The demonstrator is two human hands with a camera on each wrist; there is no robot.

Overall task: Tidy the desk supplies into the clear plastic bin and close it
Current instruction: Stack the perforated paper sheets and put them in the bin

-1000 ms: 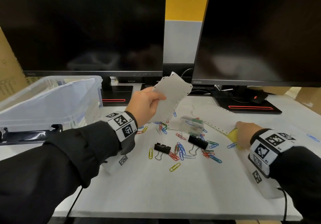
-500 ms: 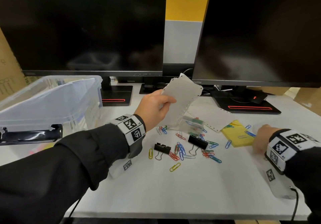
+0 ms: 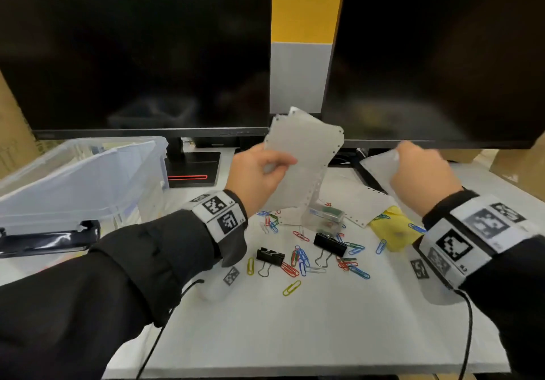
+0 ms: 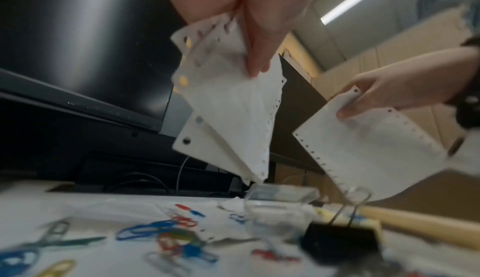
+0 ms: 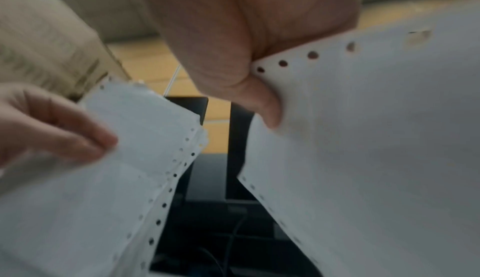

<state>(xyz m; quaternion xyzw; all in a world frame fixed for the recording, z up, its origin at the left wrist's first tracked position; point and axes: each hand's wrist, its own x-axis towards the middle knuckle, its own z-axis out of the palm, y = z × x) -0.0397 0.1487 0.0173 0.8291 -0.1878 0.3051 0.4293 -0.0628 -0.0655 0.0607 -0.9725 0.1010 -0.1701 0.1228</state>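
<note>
My left hand [image 3: 259, 173] pinched a fanned stack of white hole-punched paper sheets [image 3: 303, 158], held upright, long axis near vertical. My right hand [image 3: 421, 170] pinched one loose white punched sheet [image 4: 369, 154] just right of that stack, apart from it, slanting down toward the counter [image 3: 295, 335]. The clear plastic bin [image 3: 82, 179] stood open to the far left, nearer my left hand. Coloured paper clips [image 3: 300, 258] and black binder clips [image 3: 330, 244] lay below.

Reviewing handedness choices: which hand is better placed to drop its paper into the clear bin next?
Probably left. The left hand holds its paper stack nearer the clear bin; the right hand pinches one sheet on the far side.
</note>
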